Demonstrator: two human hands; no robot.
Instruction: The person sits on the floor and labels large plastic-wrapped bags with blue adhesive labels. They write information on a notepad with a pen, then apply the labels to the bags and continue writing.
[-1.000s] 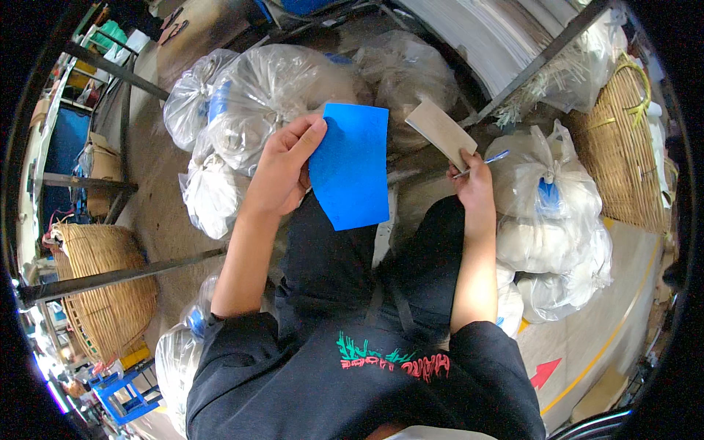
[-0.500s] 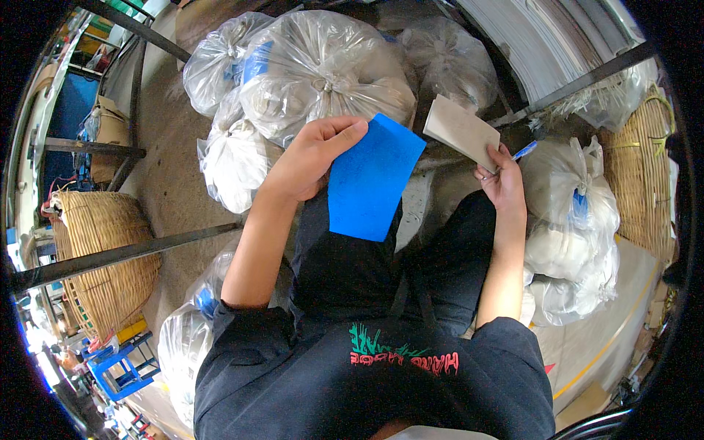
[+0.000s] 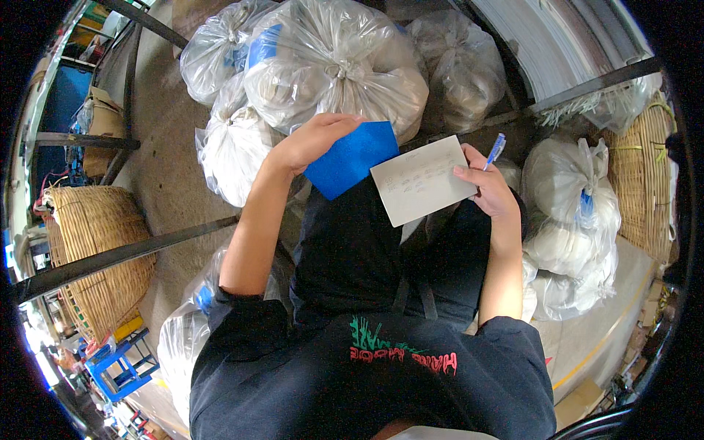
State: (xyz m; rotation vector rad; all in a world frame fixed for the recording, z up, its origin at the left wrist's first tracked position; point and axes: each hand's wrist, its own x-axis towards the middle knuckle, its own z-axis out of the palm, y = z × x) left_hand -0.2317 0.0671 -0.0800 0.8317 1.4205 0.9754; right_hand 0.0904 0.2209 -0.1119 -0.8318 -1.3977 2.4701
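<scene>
My left hand [image 3: 317, 139] is closed on a flat blue sheet [image 3: 355, 160], with the fingers lying along its upper left edge. The sheet hangs tilted over my left thigh. In my right hand [image 3: 488, 183] is a pale notepad [image 3: 424, 179], its handwritten face turned up and the thumb pressed on its right edge. A blue and white pen [image 3: 495, 150] sticks up from between the fingers of that same hand. The notepad's left corner comes close to the blue sheet's right edge. Whether the two touch I cannot tell.
Large knotted clear plastic bags [image 3: 337, 70] with pale contents stand ahead. More bags [image 3: 568, 209] lean at my right. Wicker baskets [image 3: 103, 242] stand left and right. A dark metal bar [image 3: 125, 260] crosses at left, near a blue stool [image 3: 121, 363]. Stacked sheets [image 3: 543, 44] fill the far right.
The notepad has turned face up and moved left and down toward the blue sheet. The blue sheet has tilted and shows less of its length. My left fingers now lie over its edge.
</scene>
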